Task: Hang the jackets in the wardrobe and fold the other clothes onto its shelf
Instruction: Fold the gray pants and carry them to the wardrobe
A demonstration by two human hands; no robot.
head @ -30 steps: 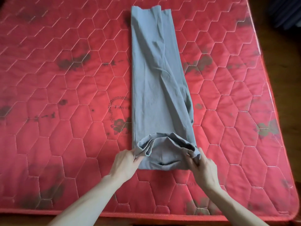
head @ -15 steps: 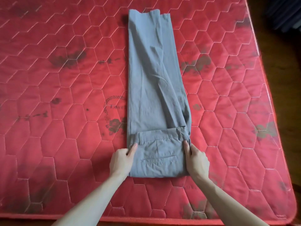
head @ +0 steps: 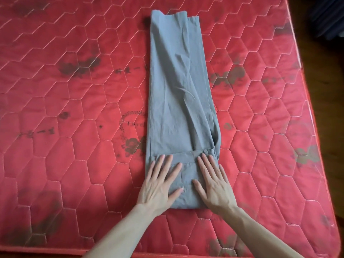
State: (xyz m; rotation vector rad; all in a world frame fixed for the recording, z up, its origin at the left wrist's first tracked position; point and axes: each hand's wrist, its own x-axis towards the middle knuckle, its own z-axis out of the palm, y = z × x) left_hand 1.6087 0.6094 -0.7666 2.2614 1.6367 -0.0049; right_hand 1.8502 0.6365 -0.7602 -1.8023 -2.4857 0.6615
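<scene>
Grey trousers (head: 176, 86) lie lengthwise down the middle of a red quilted mattress (head: 74, 146), legs stacked and pointing away from me. The waist end is folded over once toward the legs, with the waistband and a back pocket facing up. My left hand (head: 160, 185) lies flat on the left half of that fold, fingers spread and straight. My right hand (head: 214, 185) lies flat on the right half, pressing the fold down. Neither hand grips the cloth.
The mattress has dark stains and a hexagon stitch pattern. Its near edge (head: 167, 255) runs along the bottom of the view and its right edge (head: 314, 127) borders a dark wooden floor (head: 331, 71). A dark object (head: 327, 15) sits at the top right.
Both hands folded the waist end over onto the legs, let go of its corners and moved onto the fold, now lying flat on top of it.
</scene>
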